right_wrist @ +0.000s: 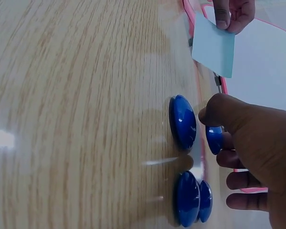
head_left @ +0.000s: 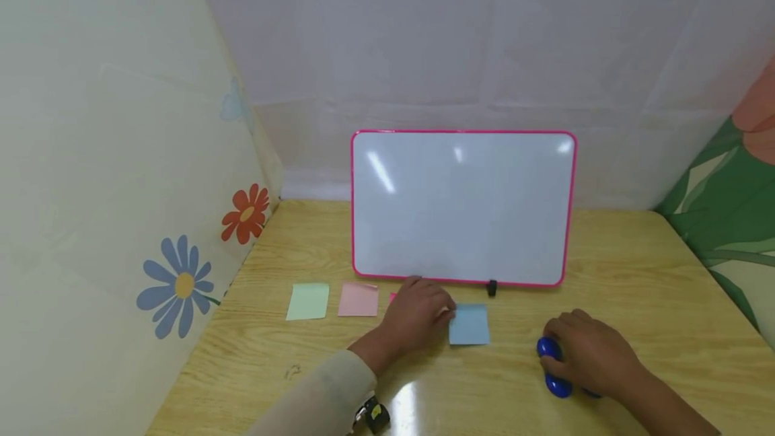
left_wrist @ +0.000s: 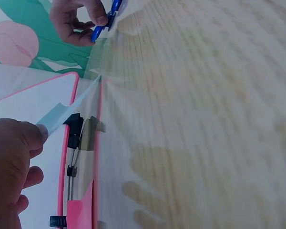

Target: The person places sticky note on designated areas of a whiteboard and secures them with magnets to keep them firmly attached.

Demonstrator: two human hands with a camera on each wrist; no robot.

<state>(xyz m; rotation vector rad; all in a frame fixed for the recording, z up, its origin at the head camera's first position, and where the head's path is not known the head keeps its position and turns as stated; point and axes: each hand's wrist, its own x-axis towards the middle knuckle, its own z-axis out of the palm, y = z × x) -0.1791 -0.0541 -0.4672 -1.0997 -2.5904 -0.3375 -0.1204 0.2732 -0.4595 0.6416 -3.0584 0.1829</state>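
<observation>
My left hand (head_left: 418, 311) pinches the edge of a light blue sticky note (head_left: 469, 324) between thumb and finger, in front of the whiteboard (head_left: 463, 207). In the right wrist view the note (right_wrist: 214, 47) hangs tilted over the table. My right hand (head_left: 590, 352) grips a glossy blue domed magnet (right_wrist: 214, 140) between thumb and fingers, at the right of the table. Several matching magnets (right_wrist: 184, 122) lie just beside that hand. Left of my left hand lie a pale green note (head_left: 307, 301) and a pale pink note (head_left: 358, 299). A bright pink note (head_left: 393, 297) is mostly hidden by this hand.
The pink-framed whiteboard stands upright at the back of the wooden table (head_left: 636, 274), with a black foot (head_left: 492, 288) at its lower edge. A flowered wall (head_left: 121, 153) borders the left side, and a pale cloth (head_left: 424, 39) hangs behind.
</observation>
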